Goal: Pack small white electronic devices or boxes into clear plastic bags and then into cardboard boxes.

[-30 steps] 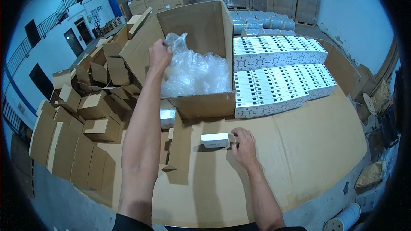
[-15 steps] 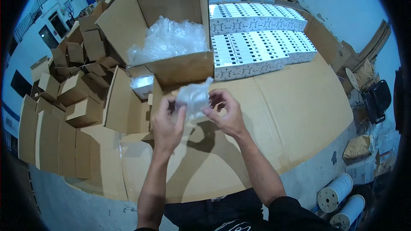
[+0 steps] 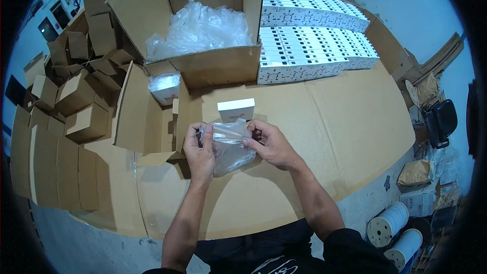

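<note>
Between my two hands hangs a clear plastic bag (image 3: 232, 147), its upper edge toward the far side. My left hand (image 3: 200, 149) pinches the left of that edge between thumb and fingers. At the right of the edge, my right hand (image 3: 269, 143) pinches it too. Just beyond the bag a small white box (image 3: 236, 109) stands on the cardboard-covered table (image 3: 324, 137); its lower part is hidden by the bag. Left of my hands is an open brown carton (image 3: 137, 116) with a plastic-wrapped white box (image 3: 165, 89) inside.
A large open carton (image 3: 218, 66) full of crumpled plastic bags (image 3: 208, 30) stands at the back. Rows of white boxes (image 3: 304, 50) are stacked at the back right. Folded empty cartons (image 3: 86, 91) pile up on the left. Cable spools (image 3: 388, 223) stand on the floor, lower right.
The bag, bunched up before, now hangs spread out nearer to me. The white box beyond it has come into sight. The view has shifted, with the back stacks now higher in it.
</note>
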The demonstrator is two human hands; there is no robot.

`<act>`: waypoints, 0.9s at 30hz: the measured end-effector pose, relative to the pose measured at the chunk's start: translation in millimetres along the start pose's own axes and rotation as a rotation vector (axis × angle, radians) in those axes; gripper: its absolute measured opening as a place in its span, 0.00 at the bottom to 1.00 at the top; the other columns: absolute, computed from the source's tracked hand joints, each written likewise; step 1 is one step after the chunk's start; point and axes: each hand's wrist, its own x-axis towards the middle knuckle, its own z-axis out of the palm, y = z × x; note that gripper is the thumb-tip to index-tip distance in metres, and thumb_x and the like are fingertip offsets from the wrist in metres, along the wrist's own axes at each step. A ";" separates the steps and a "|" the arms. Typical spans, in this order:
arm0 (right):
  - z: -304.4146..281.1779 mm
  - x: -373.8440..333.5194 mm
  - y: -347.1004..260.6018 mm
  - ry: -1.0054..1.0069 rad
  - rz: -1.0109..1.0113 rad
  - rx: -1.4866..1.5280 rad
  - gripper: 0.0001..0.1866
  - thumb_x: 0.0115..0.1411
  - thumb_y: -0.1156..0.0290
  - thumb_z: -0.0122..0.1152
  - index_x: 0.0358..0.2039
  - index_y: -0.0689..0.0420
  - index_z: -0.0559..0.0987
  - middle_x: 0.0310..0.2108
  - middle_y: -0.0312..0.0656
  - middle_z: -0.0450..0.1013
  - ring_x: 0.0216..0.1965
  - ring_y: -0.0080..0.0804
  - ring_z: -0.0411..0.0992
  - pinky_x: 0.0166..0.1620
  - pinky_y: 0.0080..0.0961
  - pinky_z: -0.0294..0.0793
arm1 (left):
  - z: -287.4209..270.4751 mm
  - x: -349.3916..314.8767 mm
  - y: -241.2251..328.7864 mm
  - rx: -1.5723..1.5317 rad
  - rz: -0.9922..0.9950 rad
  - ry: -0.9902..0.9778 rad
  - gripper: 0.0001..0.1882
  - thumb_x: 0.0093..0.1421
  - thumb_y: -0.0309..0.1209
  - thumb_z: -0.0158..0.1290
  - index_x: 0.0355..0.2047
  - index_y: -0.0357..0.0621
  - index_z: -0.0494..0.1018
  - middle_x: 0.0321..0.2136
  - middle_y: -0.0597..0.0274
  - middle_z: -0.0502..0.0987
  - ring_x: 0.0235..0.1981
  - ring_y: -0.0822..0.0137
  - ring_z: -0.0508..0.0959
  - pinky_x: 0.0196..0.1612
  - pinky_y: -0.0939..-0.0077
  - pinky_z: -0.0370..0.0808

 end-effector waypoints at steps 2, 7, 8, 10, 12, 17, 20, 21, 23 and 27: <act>-6.7 -0.1 2.4 0.002 0.033 -0.021 0.07 0.64 0.75 0.64 0.39 0.61 0.74 0.29 0.33 0.73 0.31 0.17 0.70 0.35 0.20 0.71 | 1.1 0.7 0.1 -0.031 0.014 -0.001 0.07 0.70 0.31 0.56 0.37 0.43 0.70 0.28 0.72 0.71 0.25 0.85 0.69 0.25 0.89 0.66; -0.8 5.2 2.4 0.089 -0.026 0.079 0.07 0.65 0.72 0.65 0.40 0.60 0.76 0.30 0.31 0.73 0.32 0.15 0.70 0.36 0.19 0.72 | 3.2 2.4 -5.4 0.010 0.182 -0.119 0.08 0.67 0.25 0.59 0.39 0.40 0.70 0.34 0.70 0.72 0.31 0.82 0.72 0.32 0.87 0.70; -2.5 7.0 10.7 0.107 -0.041 0.095 0.08 0.65 0.71 0.66 0.40 0.60 0.77 0.30 0.32 0.74 0.32 0.15 0.70 0.36 0.19 0.72 | 4.3 1.0 -4.0 0.009 0.179 -0.126 0.08 0.67 0.25 0.59 0.39 0.40 0.70 0.34 0.70 0.72 0.31 0.82 0.72 0.32 0.87 0.70; -5.2 7.5 14.9 0.128 -0.055 0.113 0.08 0.65 0.70 0.66 0.40 0.60 0.77 0.31 0.32 0.74 0.32 0.15 0.70 0.36 0.18 0.72 | 4.4 -3.5 3.0 -0.045 0.051 -0.205 0.08 0.67 0.25 0.59 0.40 0.39 0.70 0.34 0.69 0.72 0.35 0.80 0.73 0.38 0.84 0.71; -7.7 7.0 11.8 0.125 -0.069 0.032 0.06 0.66 0.73 0.64 0.38 0.61 0.77 0.30 0.31 0.74 0.32 0.15 0.70 0.36 0.18 0.72 | -2.3 -1.0 1.9 -0.047 -0.015 -0.223 0.08 0.67 0.25 0.59 0.40 0.40 0.70 0.35 0.69 0.72 0.36 0.80 0.73 0.40 0.82 0.72; -17.1 2.3 9.4 0.078 -0.044 0.009 0.05 0.65 0.77 0.62 0.41 0.60 0.76 0.35 0.33 0.74 0.35 0.15 0.71 0.37 0.19 0.72 | -3.3 -0.8 0.5 -0.106 -0.049 -0.229 0.07 0.67 0.22 0.58 0.39 0.41 0.70 0.36 0.70 0.71 0.36 0.80 0.72 0.40 0.82 0.71; -16.3 2.1 10.5 0.083 -0.016 0.129 0.07 0.65 0.76 0.62 0.43 0.60 0.76 0.40 0.35 0.74 0.38 0.16 0.71 0.38 0.20 0.73 | -4.9 0.3 -9.7 -0.299 -0.027 -0.218 0.07 0.67 0.20 0.56 0.37 0.42 0.68 0.36 0.70 0.69 0.35 0.80 0.70 0.40 0.83 0.69; -14.6 2.2 9.4 0.111 0.013 0.201 0.08 0.66 0.75 0.62 0.44 0.60 0.75 0.42 0.36 0.74 0.39 0.17 0.72 0.38 0.21 0.74 | -4.8 0.0 -11.3 -0.272 -0.007 -0.198 0.07 0.66 0.19 0.56 0.36 0.43 0.68 0.36 0.70 0.69 0.35 0.80 0.69 0.39 0.84 0.69; -2.8 3.1 1.3 0.147 0.077 0.219 0.08 0.66 0.74 0.62 0.43 0.60 0.75 0.41 0.36 0.75 0.39 0.17 0.72 0.38 0.21 0.74 | -4.3 -0.6 -12.5 -0.242 0.012 -0.175 0.08 0.66 0.18 0.55 0.35 0.43 0.67 0.36 0.69 0.68 0.36 0.81 0.68 0.39 0.85 0.68; 11.6 2.9 15.2 0.110 0.108 0.137 0.09 0.67 0.70 0.63 0.41 0.61 0.76 0.35 0.36 0.76 0.36 0.17 0.73 0.36 0.22 0.74 | 0.9 -2.0 -11.2 -0.078 0.144 -0.025 0.07 0.67 0.17 0.53 0.35 0.41 0.68 0.34 0.69 0.68 0.34 0.81 0.67 0.38 0.85 0.67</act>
